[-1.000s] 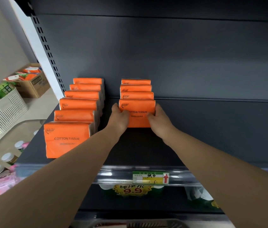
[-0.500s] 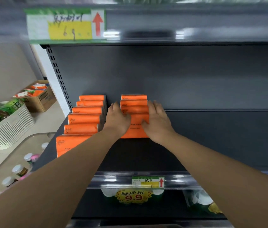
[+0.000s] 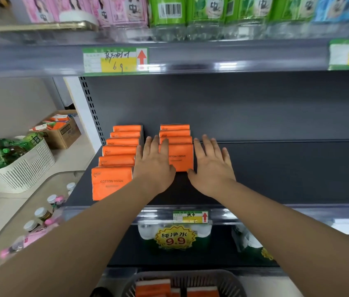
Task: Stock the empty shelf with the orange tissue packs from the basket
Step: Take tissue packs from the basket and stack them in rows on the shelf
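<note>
Two rows of orange tissue packs stand upright on the dark shelf point(image 3: 276, 172). The left row point(image 3: 113, 181) has several packs. The right row's front pack point(image 3: 180, 157) reads COTTON TISSUE. My left hand point(image 3: 154, 166) lies flat, fingers spread, over that pack's left edge. Just right of the pack, my right hand point(image 3: 212, 166) is spread flat and holds nothing. At the bottom edge a grey basket point(image 3: 229, 281) holds more orange packs point(image 3: 154, 287).
A white basket point(image 3: 19, 172) of green bottles and a cardboard box point(image 3: 62, 133) stand on the left. Bottles point(image 3: 40, 215) lie on the lower left counter. The shelf above carries pink and green bottles point(image 3: 169, 16). Right of the rows the shelf is bare.
Both hands have let go of the front pack in the right row and spread flat beside it. The view has tilted upward, showing the upper shelf and the basket below.
</note>
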